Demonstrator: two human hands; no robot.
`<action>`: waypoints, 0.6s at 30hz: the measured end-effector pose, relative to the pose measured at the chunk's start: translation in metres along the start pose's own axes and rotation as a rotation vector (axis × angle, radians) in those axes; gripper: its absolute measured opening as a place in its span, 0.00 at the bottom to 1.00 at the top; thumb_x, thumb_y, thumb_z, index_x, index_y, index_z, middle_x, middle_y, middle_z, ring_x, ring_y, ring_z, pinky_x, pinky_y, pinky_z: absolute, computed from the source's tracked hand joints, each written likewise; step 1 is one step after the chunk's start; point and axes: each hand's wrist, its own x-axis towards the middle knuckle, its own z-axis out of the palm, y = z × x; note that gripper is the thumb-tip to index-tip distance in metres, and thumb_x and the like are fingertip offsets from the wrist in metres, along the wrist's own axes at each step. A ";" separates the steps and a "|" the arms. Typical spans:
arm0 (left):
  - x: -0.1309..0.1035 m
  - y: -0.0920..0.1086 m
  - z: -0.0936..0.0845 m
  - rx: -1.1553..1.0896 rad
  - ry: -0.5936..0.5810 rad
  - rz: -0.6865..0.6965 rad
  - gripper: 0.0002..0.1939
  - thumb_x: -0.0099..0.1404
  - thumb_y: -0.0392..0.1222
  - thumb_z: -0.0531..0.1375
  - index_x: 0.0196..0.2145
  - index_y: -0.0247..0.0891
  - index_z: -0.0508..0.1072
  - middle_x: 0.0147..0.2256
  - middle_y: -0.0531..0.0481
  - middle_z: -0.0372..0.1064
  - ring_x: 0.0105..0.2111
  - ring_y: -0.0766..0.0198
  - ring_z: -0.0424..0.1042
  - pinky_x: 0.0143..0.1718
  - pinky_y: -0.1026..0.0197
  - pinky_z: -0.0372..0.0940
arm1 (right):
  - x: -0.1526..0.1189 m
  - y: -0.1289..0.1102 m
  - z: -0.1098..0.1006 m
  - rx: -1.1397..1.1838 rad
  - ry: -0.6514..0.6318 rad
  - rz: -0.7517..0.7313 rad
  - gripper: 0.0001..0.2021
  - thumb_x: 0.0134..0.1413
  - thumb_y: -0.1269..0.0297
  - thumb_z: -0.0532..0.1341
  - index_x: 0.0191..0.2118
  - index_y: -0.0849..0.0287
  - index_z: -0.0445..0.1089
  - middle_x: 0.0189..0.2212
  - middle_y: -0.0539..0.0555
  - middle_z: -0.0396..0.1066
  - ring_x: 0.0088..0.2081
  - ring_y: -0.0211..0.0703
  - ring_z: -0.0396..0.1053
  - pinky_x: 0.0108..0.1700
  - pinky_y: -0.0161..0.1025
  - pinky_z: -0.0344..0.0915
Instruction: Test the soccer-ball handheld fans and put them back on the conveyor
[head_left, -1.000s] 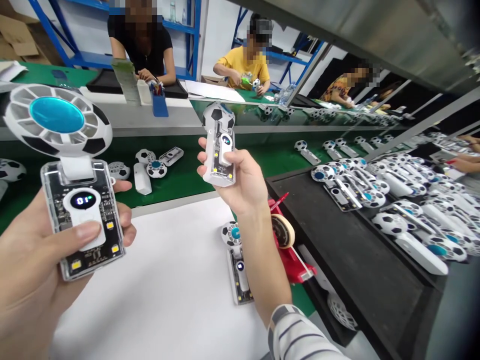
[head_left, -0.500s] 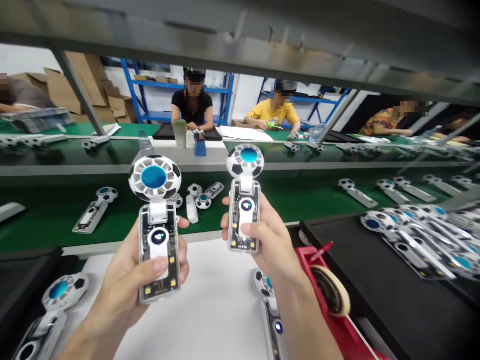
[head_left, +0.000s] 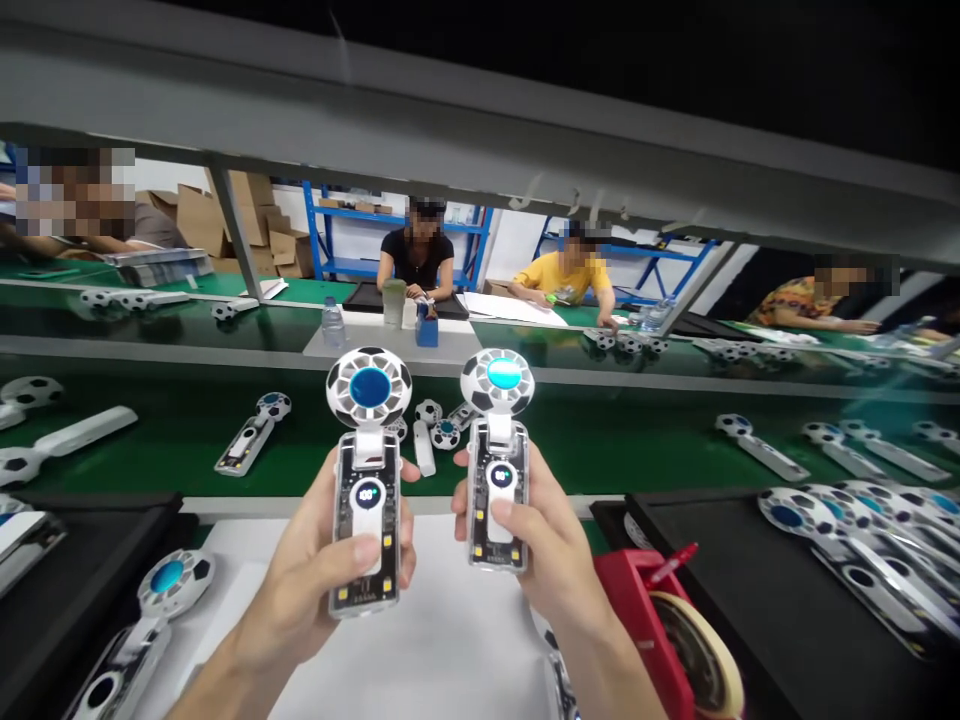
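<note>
My left hand (head_left: pixel 315 565) is wrapped round the clear-cased handle of a handheld fan (head_left: pixel 367 540), thumb resting on its white front strip. Its football-patterned head with a blue centre stands upright, and the round display appears to read 100. In my right hand (head_left: pixel 544 535) is a matching handheld fan (head_left: pixel 498 500), also upright with the thumb on its strip; its lit number is too small to read surely. The two fans are side by side, apart, above a white sheet (head_left: pixel 420 640). Another fan (head_left: pixel 176 580) lies left of my left forearm, and one is partly hidden beneath my right wrist.
A red tape dispenser (head_left: pixel 645 620) stands beside my right forearm. Several fans lie on the black tray (head_left: pixel 720 560) at right, and more are on the green conveyor (head_left: pixel 615 440). A metal beam (head_left: pixel 450 150) crosses overhead. Co-workers sit across the line.
The displays on both fans have switched from an icon to numbers. My hands are closer together and lower in view, with the left shifted right; the camera view has also shifted.
</note>
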 end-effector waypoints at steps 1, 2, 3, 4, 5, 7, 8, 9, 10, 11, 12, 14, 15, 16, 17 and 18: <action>0.000 0.000 0.000 0.002 -0.004 0.010 0.27 0.57 0.49 0.67 0.52 0.44 0.64 0.32 0.49 0.70 0.27 0.60 0.71 0.28 0.59 0.63 | 0.000 0.000 0.002 -0.003 0.020 -0.005 0.22 0.56 0.61 0.64 0.56 0.52 0.62 0.41 0.57 0.73 0.29 0.46 0.71 0.26 0.41 0.67; 0.000 -0.001 0.001 0.004 -0.005 0.019 0.26 0.58 0.49 0.67 0.51 0.43 0.64 0.31 0.49 0.70 0.26 0.61 0.71 0.27 0.60 0.63 | -0.001 0.000 0.004 -0.009 0.041 -0.012 0.20 0.58 0.59 0.63 0.54 0.53 0.63 0.39 0.57 0.73 0.28 0.45 0.71 0.25 0.40 0.66; 0.001 -0.001 0.002 0.006 0.004 0.026 0.24 0.60 0.50 0.66 0.51 0.43 0.64 0.30 0.50 0.70 0.25 0.61 0.70 0.26 0.60 0.63 | -0.001 0.001 0.006 -0.018 0.063 -0.021 0.17 0.59 0.58 0.62 0.53 0.53 0.64 0.36 0.56 0.73 0.26 0.44 0.70 0.24 0.39 0.64; 0.002 -0.002 0.003 0.007 0.023 0.032 0.22 0.62 0.51 0.64 0.49 0.43 0.64 0.30 0.50 0.70 0.24 0.62 0.70 0.24 0.61 0.63 | -0.002 0.001 0.008 -0.029 0.081 -0.031 0.15 0.61 0.56 0.60 0.51 0.53 0.65 0.32 0.55 0.72 0.25 0.44 0.69 0.23 0.38 0.63; 0.002 -0.003 0.004 0.009 0.052 0.039 0.19 0.64 0.52 0.62 0.48 0.43 0.64 0.31 0.49 0.70 0.23 0.63 0.70 0.23 0.62 0.63 | -0.002 0.002 0.010 -0.040 0.091 -0.043 0.13 0.63 0.55 0.59 0.49 0.53 0.65 0.30 0.54 0.71 0.23 0.44 0.68 0.22 0.38 0.62; 0.003 -0.004 0.006 0.012 0.114 0.061 0.14 0.67 0.51 0.59 0.44 0.42 0.64 0.36 0.47 0.72 0.23 0.64 0.71 0.20 0.64 0.62 | -0.004 0.004 0.014 -0.053 0.106 -0.080 0.11 0.63 0.55 0.59 0.47 0.52 0.65 0.31 0.53 0.71 0.23 0.43 0.68 0.21 0.38 0.62; 0.004 -0.004 0.008 0.015 0.140 0.074 0.13 0.67 0.51 0.59 0.43 0.42 0.64 0.39 0.45 0.72 0.23 0.64 0.71 0.20 0.63 0.63 | -0.004 0.006 0.016 -0.056 0.109 -0.100 0.10 0.63 0.55 0.59 0.47 0.51 0.65 0.33 0.54 0.71 0.23 0.43 0.68 0.21 0.39 0.63; 0.003 -0.004 0.009 0.020 0.155 0.086 0.12 0.67 0.50 0.59 0.43 0.42 0.64 0.41 0.45 0.72 0.24 0.63 0.72 0.21 0.62 0.65 | -0.005 0.007 0.017 -0.058 0.112 -0.125 0.10 0.63 0.56 0.60 0.47 0.51 0.64 0.36 0.54 0.71 0.23 0.42 0.68 0.21 0.38 0.64; 0.003 -0.003 0.010 0.025 0.159 0.095 0.11 0.67 0.49 0.59 0.42 0.41 0.64 0.41 0.45 0.72 0.24 0.63 0.72 0.22 0.61 0.66 | -0.006 0.008 0.019 -0.057 0.116 -0.156 0.11 0.62 0.56 0.60 0.47 0.51 0.63 0.38 0.54 0.71 0.24 0.41 0.69 0.22 0.39 0.65; 0.002 -0.003 0.011 0.031 0.155 0.102 0.11 0.67 0.49 0.59 0.42 0.41 0.64 0.41 0.45 0.72 0.24 0.62 0.73 0.23 0.60 0.68 | -0.006 0.010 0.020 -0.054 0.118 -0.191 0.11 0.61 0.56 0.61 0.46 0.51 0.63 0.39 0.54 0.71 0.24 0.41 0.69 0.23 0.39 0.66; 0.001 -0.002 0.011 0.038 0.146 0.110 0.10 0.67 0.48 0.58 0.41 0.41 0.64 0.39 0.46 0.72 0.24 0.62 0.73 0.24 0.58 0.69 | -0.006 0.012 0.021 -0.050 0.117 -0.223 0.11 0.61 0.56 0.61 0.45 0.51 0.62 0.39 0.53 0.71 0.24 0.41 0.70 0.23 0.39 0.66; -0.002 -0.001 0.012 0.060 0.123 0.142 0.10 0.66 0.48 0.59 0.40 0.41 0.65 0.38 0.48 0.73 0.24 0.60 0.74 0.26 0.57 0.69 | -0.007 0.016 0.021 -0.062 0.106 -0.273 0.10 0.61 0.56 0.61 0.42 0.51 0.61 0.36 0.50 0.71 0.24 0.40 0.70 0.25 0.39 0.67; -0.003 -0.001 0.011 0.081 0.126 0.168 0.11 0.65 0.48 0.60 0.40 0.41 0.66 0.37 0.48 0.73 0.25 0.60 0.74 0.26 0.57 0.69 | -0.007 0.018 0.020 -0.098 0.112 -0.296 0.10 0.62 0.56 0.62 0.42 0.51 0.61 0.36 0.50 0.71 0.25 0.41 0.71 0.27 0.40 0.68; -0.004 -0.002 0.011 0.123 0.147 0.198 0.11 0.64 0.49 0.61 0.39 0.41 0.67 0.36 0.48 0.73 0.25 0.59 0.75 0.27 0.58 0.69 | -0.008 0.019 0.018 -0.156 0.128 -0.320 0.10 0.62 0.57 0.62 0.42 0.51 0.61 0.36 0.51 0.72 0.27 0.42 0.72 0.29 0.40 0.69; -0.006 -0.002 0.011 0.186 0.188 0.231 0.12 0.62 0.49 0.62 0.38 0.40 0.68 0.33 0.49 0.74 0.25 0.59 0.74 0.28 0.58 0.68 | -0.009 0.021 0.017 -0.233 0.155 -0.351 0.10 0.61 0.58 0.63 0.44 0.52 0.62 0.38 0.53 0.73 0.31 0.44 0.73 0.32 0.41 0.70; -0.006 -0.003 0.010 0.256 0.253 0.270 0.12 0.60 0.48 0.64 0.36 0.39 0.70 0.31 0.49 0.73 0.26 0.59 0.73 0.28 0.59 0.68 | -0.011 0.023 0.015 -0.316 0.187 -0.397 0.13 0.59 0.60 0.65 0.47 0.53 0.63 0.40 0.55 0.73 0.35 0.46 0.74 0.36 0.43 0.71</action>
